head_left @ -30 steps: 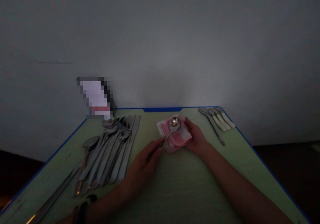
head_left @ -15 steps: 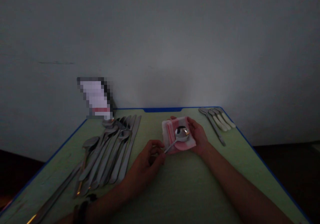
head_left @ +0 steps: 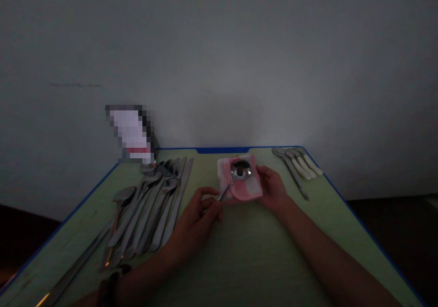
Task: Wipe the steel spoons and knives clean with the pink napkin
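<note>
My left hand [head_left: 198, 213] pinches the handle of a metal spoon [head_left: 237, 174], whose bowl rests on a folded pink and white cloth [head_left: 239, 179]. My right hand [head_left: 273, 189] holds that cloth from the right side, fingers curled under and around it. Both hands are over the middle of a pale green table [head_left: 246, 252] with a blue edge. The scene is dim.
A row of several metal spoons and knives [head_left: 150, 206] lies on the table's left half. Three pieces of cutlery, some with white handles [head_left: 301, 165], lie at the far right. A blurred upright card [head_left: 132, 133] stands at the back left by the grey wall.
The spoon's bowl and the cloth shifted right and toward me, then back to the far left a little. My left hand turned the handle between its fingers.
</note>
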